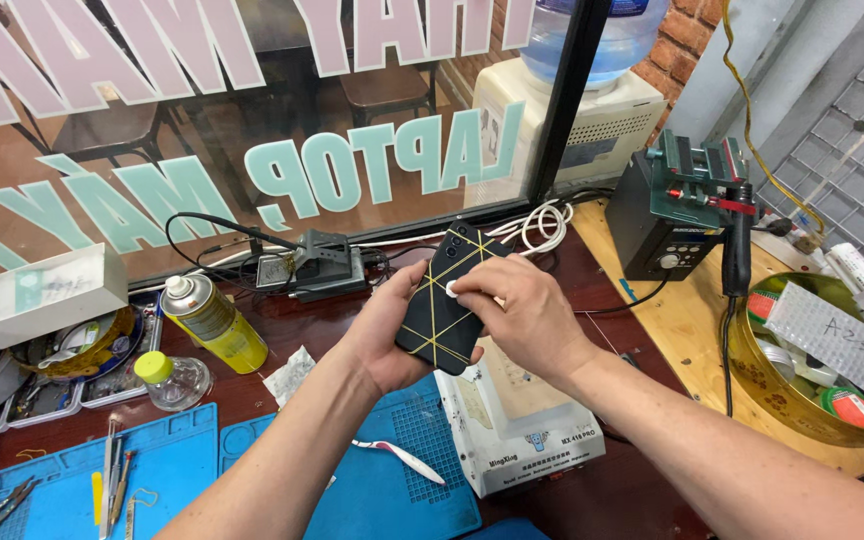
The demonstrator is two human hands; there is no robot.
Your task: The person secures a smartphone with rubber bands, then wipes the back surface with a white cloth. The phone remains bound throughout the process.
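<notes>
My left hand (pixel 382 330) holds a black phone (pixel 449 300) with thin gold lines across its back, tilted with the camera end away from me. My right hand (pixel 522 310) rests on the phone's right side and presses a small white pad (pixel 451 289) against its back with the fingertips. Both hands hover above a white heating-plate machine (pixel 522 425) on the dark red workbench (pixel 282 320).
A yellow spray can (pixel 214 322) and a small clear bottle with a yellow cap (pixel 174 380) stand at left. Blue work mats (pixel 167 465) carry tweezers (pixel 112 480) and a white tool (pixel 404 458). A soldering stand (pixel 322 265), a black station (pixel 672 215), a gold bowl (pixel 822 370) surround them.
</notes>
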